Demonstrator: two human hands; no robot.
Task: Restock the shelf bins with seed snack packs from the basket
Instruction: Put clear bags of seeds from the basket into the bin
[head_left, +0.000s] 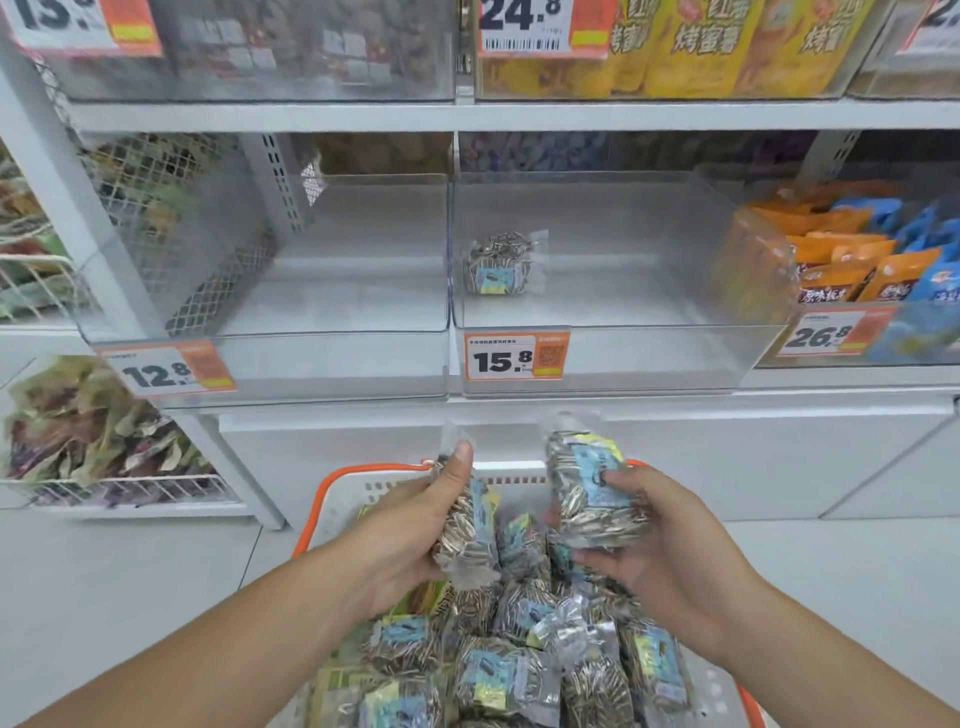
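Note:
My left hand (410, 525) grips a clear seed pack (467, 535) with a blue label, held upright above the basket. My right hand (660, 535) holds a second seed pack (587, 488) the same way. Both hover over an orange-rimmed white basket (332, 493) filled with several more seed packs (498, 670). Ahead, the clear shelf bin (623, 358) with the 15.8 price tag holds a single seed pack (498, 265) at its back left. The bin to its left (332, 364), tagged 12.8, has nothing in it.
A bin of orange and blue snack bags (852, 270) tagged 26.8 stands at the right. Yellow bags (701, 47) fill the upper shelf. Wire baskets of mixed packs (88, 441) hang at the left. A white cabinet front (727, 457) lies below the bins.

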